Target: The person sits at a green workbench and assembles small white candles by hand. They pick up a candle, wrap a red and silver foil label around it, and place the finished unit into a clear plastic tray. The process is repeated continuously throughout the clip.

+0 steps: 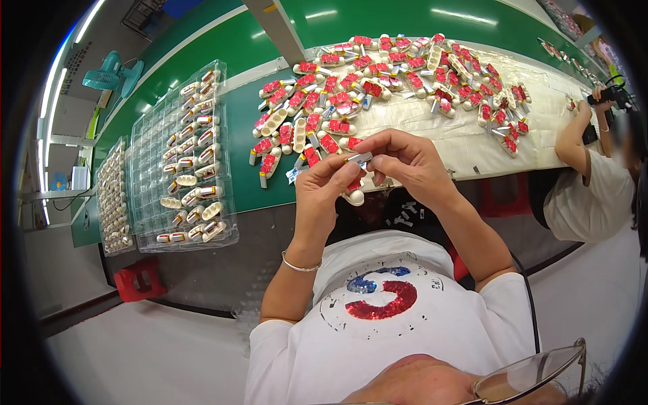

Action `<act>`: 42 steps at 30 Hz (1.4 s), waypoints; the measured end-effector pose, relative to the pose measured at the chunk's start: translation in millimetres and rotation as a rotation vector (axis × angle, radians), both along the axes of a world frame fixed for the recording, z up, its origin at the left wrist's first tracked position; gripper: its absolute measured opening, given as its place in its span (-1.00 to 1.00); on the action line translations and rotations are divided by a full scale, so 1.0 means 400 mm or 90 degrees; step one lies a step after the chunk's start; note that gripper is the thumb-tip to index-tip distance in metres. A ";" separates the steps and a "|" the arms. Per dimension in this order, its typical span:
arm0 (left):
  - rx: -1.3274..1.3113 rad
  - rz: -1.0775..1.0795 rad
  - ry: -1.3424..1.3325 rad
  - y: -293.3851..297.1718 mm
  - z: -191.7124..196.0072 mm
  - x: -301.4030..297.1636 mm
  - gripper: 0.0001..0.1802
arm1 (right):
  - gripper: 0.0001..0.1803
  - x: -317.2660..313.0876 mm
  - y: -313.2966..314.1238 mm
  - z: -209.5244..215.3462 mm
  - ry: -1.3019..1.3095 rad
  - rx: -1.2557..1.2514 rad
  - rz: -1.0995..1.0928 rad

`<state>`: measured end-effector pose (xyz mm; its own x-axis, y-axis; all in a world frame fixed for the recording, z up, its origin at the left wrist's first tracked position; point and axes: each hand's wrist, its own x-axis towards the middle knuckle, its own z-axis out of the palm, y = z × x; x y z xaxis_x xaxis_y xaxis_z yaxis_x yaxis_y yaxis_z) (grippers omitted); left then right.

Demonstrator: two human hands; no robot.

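Note:
Both my hands come together over the near edge of the table. Between the thumb and forefinger of my left hand (325,185) is a small silver-grey strip (359,158). My right hand (413,165) pinches at the strip's other end, its forefinger arched over the top. Just under my fingers shows a white rounded piece (354,197) with some red on it; how it is held is hidden. Beyond my hands lies a wide heap of white oblong pieces with red labels (341,101), several with grey strips sticking out. A few pale pieces with round dimples (275,123) lie among them.
At left, a clear compartment tray (152,158) holds rows of similar pieces; a fuller tray (115,202) stands beyond it. A metal post (275,30) rises behind the heap. Another person (587,182) works at far right. A red stool (140,280) and a teal fan (113,73) are at left.

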<state>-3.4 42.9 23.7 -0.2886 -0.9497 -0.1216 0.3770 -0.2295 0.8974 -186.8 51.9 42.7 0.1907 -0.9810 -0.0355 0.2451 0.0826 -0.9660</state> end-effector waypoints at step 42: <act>-0.007 -0.232 -0.197 -0.060 0.045 0.027 -0.75 | -0.87 -0.036 -0.026 0.015 0.359 -0.223 -0.002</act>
<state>7.4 19.0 41.9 -0.5552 -0.7950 -0.2444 -0.0115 -0.2865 0.9580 -201.2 41.5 48.8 0.2340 -0.9531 0.1919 -0.3067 -0.2597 -0.9157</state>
